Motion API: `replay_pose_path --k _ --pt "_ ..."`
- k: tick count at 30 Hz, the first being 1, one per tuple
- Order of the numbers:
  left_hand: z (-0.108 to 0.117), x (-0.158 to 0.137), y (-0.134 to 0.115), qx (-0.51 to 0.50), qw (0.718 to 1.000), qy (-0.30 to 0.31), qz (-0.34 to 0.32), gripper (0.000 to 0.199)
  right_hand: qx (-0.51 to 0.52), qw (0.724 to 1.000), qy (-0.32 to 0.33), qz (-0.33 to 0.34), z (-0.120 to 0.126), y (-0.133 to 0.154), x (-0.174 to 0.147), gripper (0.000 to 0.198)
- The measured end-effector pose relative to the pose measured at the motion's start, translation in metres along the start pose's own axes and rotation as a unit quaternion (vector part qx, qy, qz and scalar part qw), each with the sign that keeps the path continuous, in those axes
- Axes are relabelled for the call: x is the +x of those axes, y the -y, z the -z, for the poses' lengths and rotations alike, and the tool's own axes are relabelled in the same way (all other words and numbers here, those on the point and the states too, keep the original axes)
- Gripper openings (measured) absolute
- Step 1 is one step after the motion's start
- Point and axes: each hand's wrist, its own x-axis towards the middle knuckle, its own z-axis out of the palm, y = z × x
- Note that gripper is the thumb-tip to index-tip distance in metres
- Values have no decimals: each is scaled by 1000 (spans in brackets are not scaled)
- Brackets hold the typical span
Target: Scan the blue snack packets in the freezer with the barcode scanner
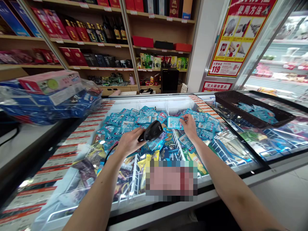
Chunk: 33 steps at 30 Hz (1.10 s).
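My left hand (131,141) is wrapped round the handle of a black barcode scanner (154,131), whose head points to the right and away from me. A cable runs from it down past my wrist. In my right hand (189,126) a blue packet (175,123) is pinched at its right edge, label side up. The packet is just right of the scanner's head. Many similar blue packets (127,126) lie in loose heaps on the glass top of the freezer (146,210), left and right of my hands. Frozen goods in white wire baskets show through the glass.
A dark brown basket (222,98) with more blue packets stands at the right. Plastic-wrapped boxes (50,96) are stacked at the left. Shelves (115,45) of bottles and boxes stand behind, beside a white pillar (203,41) and a red-yellow poster (240,35).
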Motion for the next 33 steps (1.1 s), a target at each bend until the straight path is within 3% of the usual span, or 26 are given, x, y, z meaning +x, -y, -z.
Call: replay_pose_path --k 14,33 --pt "2 1 -2 -9 1000 3 -3 35 -24 999 18 -46 7 10 -4 26" --pt "1 1 -2 5 1000 17 -20 33 -18 999 17 -42 9 12 -5 27"
